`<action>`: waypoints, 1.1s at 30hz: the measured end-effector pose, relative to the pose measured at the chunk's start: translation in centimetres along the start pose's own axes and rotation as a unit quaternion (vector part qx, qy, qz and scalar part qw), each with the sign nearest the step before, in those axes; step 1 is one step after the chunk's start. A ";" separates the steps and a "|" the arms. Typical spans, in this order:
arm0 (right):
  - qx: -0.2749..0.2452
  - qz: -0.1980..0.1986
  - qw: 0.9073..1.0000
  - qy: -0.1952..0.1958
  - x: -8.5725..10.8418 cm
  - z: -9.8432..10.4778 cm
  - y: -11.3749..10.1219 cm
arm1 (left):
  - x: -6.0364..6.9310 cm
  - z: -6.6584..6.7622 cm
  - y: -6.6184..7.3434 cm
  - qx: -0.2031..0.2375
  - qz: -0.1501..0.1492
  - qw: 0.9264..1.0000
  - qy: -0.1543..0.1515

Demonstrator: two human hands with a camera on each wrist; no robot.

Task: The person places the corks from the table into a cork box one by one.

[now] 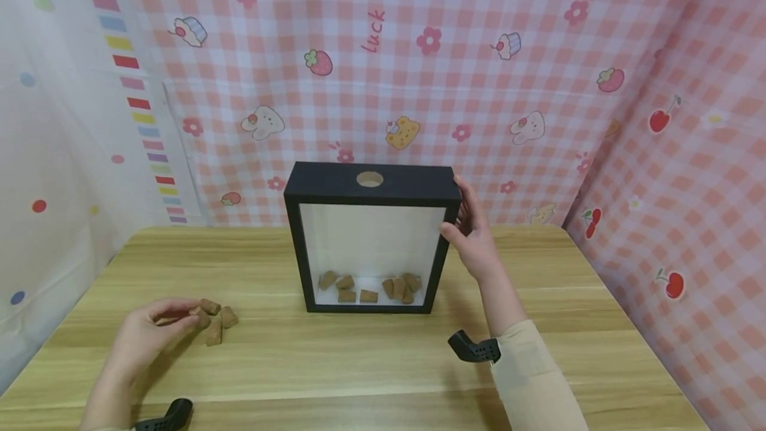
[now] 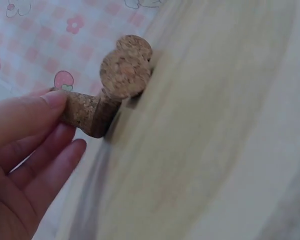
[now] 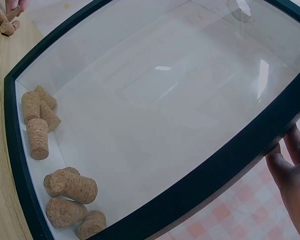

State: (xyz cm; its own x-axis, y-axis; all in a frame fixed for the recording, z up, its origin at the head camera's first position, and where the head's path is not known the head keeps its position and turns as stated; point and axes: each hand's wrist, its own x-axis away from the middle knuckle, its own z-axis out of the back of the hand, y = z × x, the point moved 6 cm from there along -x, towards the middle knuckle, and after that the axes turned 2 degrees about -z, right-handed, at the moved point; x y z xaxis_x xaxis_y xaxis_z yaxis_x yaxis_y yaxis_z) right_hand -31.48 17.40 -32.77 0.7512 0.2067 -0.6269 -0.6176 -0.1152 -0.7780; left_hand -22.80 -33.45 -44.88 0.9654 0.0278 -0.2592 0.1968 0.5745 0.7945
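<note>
Left hand (image 1: 140,338) pinching a grainy cork (image 2: 80,111), right hand (image 1: 475,245) gripping a black box (image 1: 419,181) at 2 o'clock
That stubby cork's showing at the box's 8 o'clock, beside loose corks (image 1: 229,317) on a woodgrain table (image 1: 371,364); more tapered corks (image 1: 398,288) are lying inside around 6, behind its shiny clear front (image 1: 371,238).

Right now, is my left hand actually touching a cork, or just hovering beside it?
Touching. The left wrist view shows it plainly: the left hand pinches a cork near one end, thumb against its surface.
</note>
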 end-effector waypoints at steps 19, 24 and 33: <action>-0.007 0.005 1.000 -0.002 0.0 0.0 -0.1 | -2.3 -0.3 5.0 0.011 -0.078 0.997 -0.022; -0.003 0.003 1.000 0.000 0.0 -0.1 -0.1 | -3.1 -0.5 6.8 0.027 -0.104 0.994 -0.028; -0.013 0.010 1.000 -0.005 -0.1 0.1 0.1 | -4.1 0.6 12.0 0.041 -0.168 0.984 -0.029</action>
State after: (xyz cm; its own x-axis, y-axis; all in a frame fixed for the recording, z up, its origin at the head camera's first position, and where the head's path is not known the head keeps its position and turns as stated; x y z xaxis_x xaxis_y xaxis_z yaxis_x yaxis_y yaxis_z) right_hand -31.66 17.45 -32.82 0.7358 0.2141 -0.6425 -0.6266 -0.1445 -0.7658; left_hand -24.27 -27.15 -33.92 0.8507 -0.2015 -0.4854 0.5183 0.4745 0.7114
